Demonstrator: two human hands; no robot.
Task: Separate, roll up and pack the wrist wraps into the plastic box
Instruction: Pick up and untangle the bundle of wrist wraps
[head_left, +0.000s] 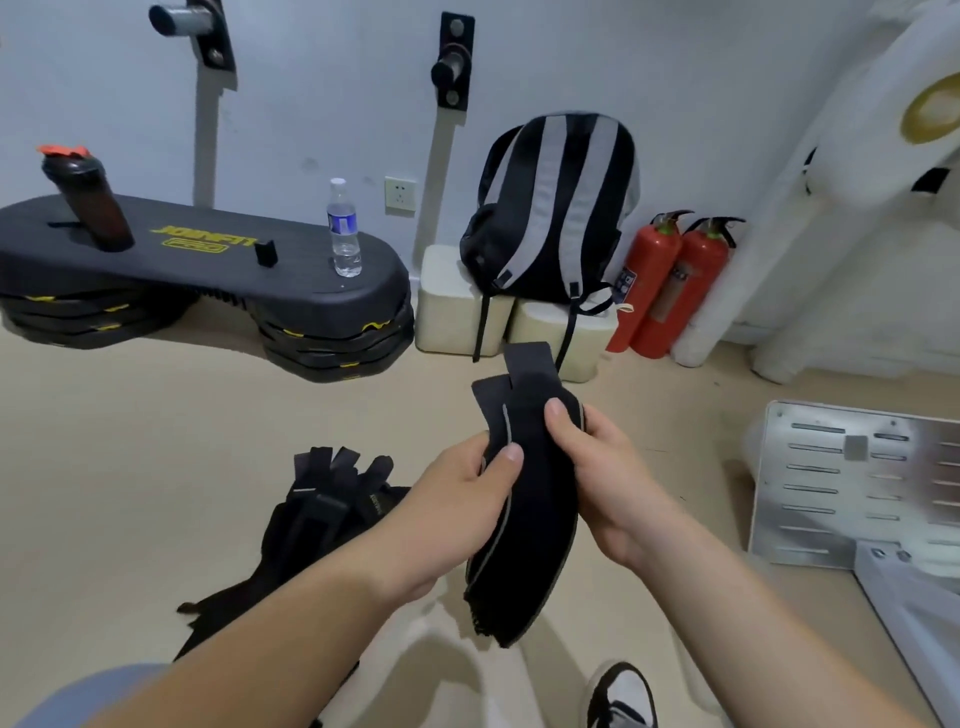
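Note:
Both hands hold a stack of black wrist wraps with grey edging upright in front of me, above the floor. My left hand pinches the stack's left edge with the thumb on its face. My right hand grips the right edge, thumb on top. Two strap ends stick up from the top of the stack. More black wrist wraps lie in a heap on the beige floor to the left, below my left forearm. No plastic box is in view.
A black step platform with a shaker and a water bottle stands at the back left. A striped backpack rests on white blocks, next to two red fire extinguishers. A metal plate lies at the right. My shoe is below.

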